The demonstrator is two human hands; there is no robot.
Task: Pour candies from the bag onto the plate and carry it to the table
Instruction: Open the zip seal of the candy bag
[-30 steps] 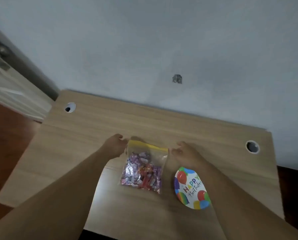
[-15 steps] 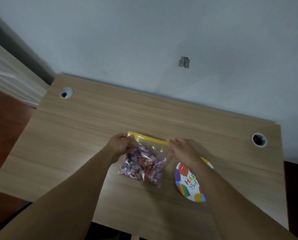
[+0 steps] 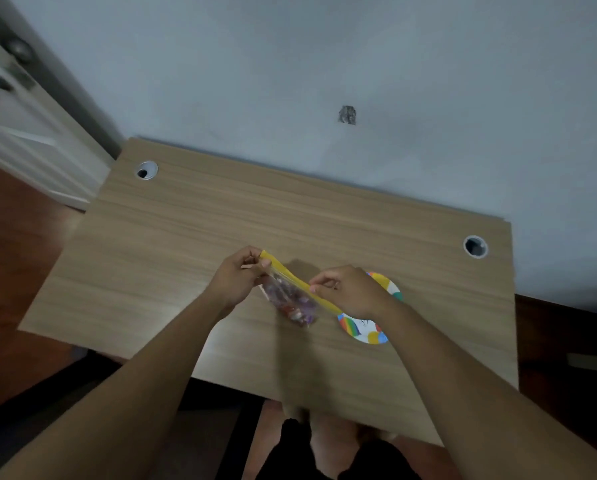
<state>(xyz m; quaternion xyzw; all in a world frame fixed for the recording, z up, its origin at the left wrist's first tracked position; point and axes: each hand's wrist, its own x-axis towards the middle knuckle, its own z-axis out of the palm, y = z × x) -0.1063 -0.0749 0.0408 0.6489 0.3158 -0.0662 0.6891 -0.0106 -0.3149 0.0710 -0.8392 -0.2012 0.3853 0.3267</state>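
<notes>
Candies fill the zip bag [image 3: 291, 301] held just above the desk [image 3: 193, 230], yellow seal running lengthwise between left hand [image 3: 236, 277] and right hand [image 3: 350, 292], both pinching it; birthday plate [image 3: 369, 332] lies under the right hand.

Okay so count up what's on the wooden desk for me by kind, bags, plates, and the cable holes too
Clear zip bag of candies with a yellow seal strip: 1
Round paper party plate with colourful print: 1
Round cable holes in the desk: 2
Total: 4
</notes>
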